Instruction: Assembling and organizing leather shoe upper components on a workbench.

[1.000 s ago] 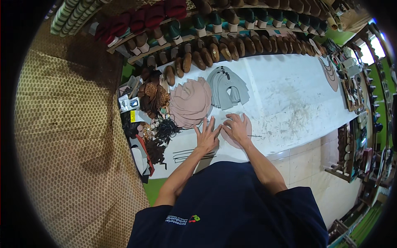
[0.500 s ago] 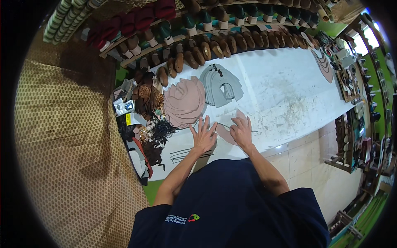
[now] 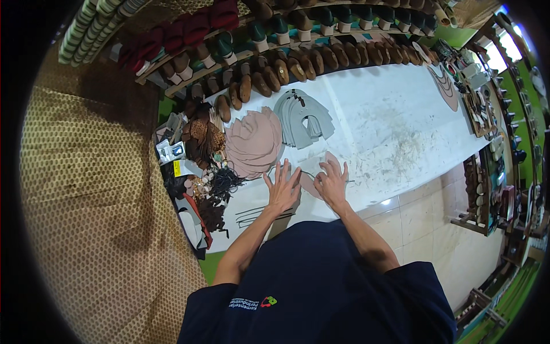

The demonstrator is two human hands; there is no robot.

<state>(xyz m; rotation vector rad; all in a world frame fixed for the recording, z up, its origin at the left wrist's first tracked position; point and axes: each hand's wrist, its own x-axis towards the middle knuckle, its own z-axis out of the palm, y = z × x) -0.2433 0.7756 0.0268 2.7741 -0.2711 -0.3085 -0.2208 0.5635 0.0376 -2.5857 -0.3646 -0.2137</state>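
My left hand (image 3: 283, 190) rests on the white tabletop with its fingers spread, between the fanned pink pieces and the thin dark strips (image 3: 252, 217). Beside it, my right hand (image 3: 330, 188) lies over a pink sole-shaped piece (image 3: 309, 184), fingers apart and the thumb bent inward. A thin dark strip (image 3: 306, 172) runs from near my left fingertips toward my right hand, which hides part of it. What lies directly under my right fingers is hidden. Just beyond the hands are a fan of pink sole-shaped pieces (image 3: 252, 143) and a stack of grey curved pieces (image 3: 306, 120).
Brown wooden shoe lasts (image 3: 298, 67) line the table's far edge, below racks of shoes. Dark cords (image 3: 226, 182), trims and packets crowd the left end. More pink pieces (image 3: 446, 89) lie at the far right. A patterned gold cloth (image 3: 97, 200) hangs at left.
My right hand has shifted slightly left, its thumb and forefinger drawn closer together. My left hand stays almost in place. The whole view has moved a little.
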